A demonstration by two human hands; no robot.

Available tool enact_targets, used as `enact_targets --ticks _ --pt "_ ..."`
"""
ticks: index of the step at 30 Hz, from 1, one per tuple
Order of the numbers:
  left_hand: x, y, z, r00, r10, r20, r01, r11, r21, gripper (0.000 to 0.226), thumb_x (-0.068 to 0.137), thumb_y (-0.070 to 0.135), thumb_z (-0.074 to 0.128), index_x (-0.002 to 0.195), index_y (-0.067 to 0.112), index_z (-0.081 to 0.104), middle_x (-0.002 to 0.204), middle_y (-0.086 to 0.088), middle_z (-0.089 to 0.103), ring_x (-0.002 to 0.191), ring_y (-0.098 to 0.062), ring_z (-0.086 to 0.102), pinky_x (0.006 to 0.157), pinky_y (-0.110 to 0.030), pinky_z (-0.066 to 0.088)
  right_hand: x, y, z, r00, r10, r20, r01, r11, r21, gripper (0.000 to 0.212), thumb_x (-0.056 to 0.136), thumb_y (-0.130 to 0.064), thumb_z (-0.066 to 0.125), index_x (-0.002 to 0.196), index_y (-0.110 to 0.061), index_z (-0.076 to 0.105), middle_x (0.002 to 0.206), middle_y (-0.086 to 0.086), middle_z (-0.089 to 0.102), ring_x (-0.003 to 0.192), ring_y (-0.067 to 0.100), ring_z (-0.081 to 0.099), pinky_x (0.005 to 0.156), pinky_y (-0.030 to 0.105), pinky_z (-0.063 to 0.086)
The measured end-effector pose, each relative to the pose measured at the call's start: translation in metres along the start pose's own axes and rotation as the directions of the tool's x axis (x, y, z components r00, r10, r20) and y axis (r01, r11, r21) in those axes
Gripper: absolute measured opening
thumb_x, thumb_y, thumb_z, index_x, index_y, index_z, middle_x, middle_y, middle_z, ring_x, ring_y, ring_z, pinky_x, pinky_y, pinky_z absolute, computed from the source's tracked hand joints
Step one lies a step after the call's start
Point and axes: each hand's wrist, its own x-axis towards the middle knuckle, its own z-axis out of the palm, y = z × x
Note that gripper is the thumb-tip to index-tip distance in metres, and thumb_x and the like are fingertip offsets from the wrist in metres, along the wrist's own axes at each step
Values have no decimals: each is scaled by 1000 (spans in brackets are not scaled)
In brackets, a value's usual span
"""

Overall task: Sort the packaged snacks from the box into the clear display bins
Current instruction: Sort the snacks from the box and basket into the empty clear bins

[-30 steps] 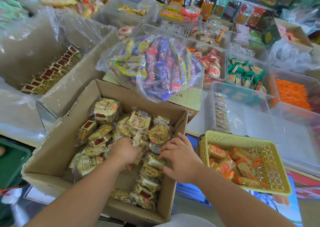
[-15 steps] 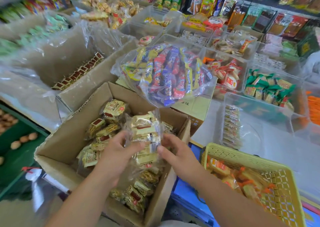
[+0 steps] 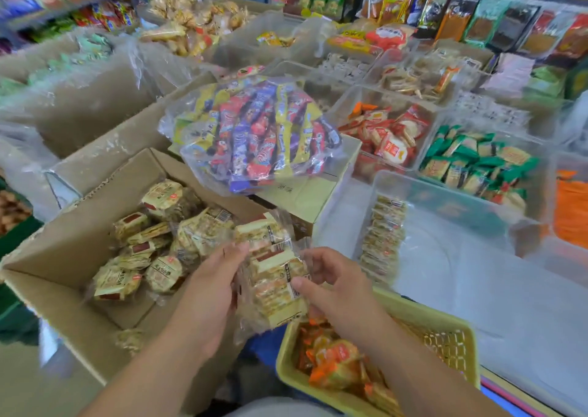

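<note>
An open cardboard box (image 3: pixel 60 276) at lower left holds several pale yellow cracker packets (image 3: pixel 159 232). Between both hands I hold a stack of these snack packets (image 3: pixel 273 276) upright, just over the box's right edge. My left hand (image 3: pixel 210 292) presses its left side with fingers extended. My right hand (image 3: pixel 334 286) grips its right side with thumb and curled fingers. To the right stands a clear display bin (image 3: pixel 445 257), with a row of the same packets (image 3: pixel 383 238) lined along its left wall.
A yellow plastic basket (image 3: pixel 445 340) of orange packets sits under my right forearm. A clear bag of colourful bars (image 3: pixel 254 133) lies on a carton behind the box. More clear bins with red (image 3: pixel 388 133) and green (image 3: pixel 471 158) snacks stand behind.
Both hands lifted a stack of packets out of the box and carried it rightward to the box's right edge, toward the clear bin. The view shifted right as well.
</note>
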Motion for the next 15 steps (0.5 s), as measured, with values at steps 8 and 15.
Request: enact_targets --ticks 8,15 --pt "20 -21 51 988 32 -151 -29 999 25 16 100 33 64 83 34 65 72 24 75 67 5 72 70 -27 51 -5 21 -94 983 -47 -176 58 997 57 28 82 -11 81 93 -34 68 92 3 68 86 15 68 78 35 56" --pt "31 -32 84 993 -83 -81 93 987 133 15 102 25 62 109 17 72 99 -6 81 87 -21 79 74 -35 58 -9 45 -129 834 -454 -315 347 874 -340 49 75 9 76 95 -33 60 124 -3 53 128 7 50 97 15 44"
